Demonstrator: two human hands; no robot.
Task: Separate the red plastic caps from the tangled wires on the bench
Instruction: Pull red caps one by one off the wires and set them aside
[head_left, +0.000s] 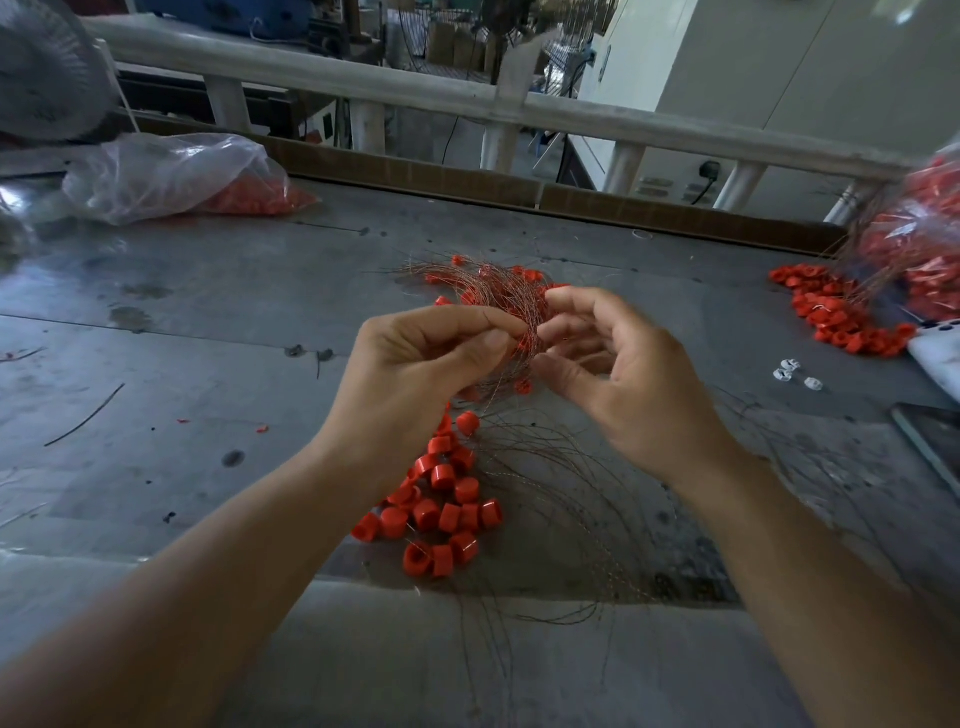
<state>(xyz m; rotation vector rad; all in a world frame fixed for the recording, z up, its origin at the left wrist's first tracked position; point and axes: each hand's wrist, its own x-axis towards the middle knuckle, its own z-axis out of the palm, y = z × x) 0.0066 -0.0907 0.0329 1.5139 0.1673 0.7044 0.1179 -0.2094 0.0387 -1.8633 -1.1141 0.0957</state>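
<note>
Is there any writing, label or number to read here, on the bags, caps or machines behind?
None can be read.
Left bag, right bag, caps, wires: no print visible.
Cabinet behind: marks on its lower panel too blurred to read.

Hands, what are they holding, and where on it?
The left hand pinches the near edge of the tangled bundle of thin coppery wires; the right hand grips its right side.
</note>
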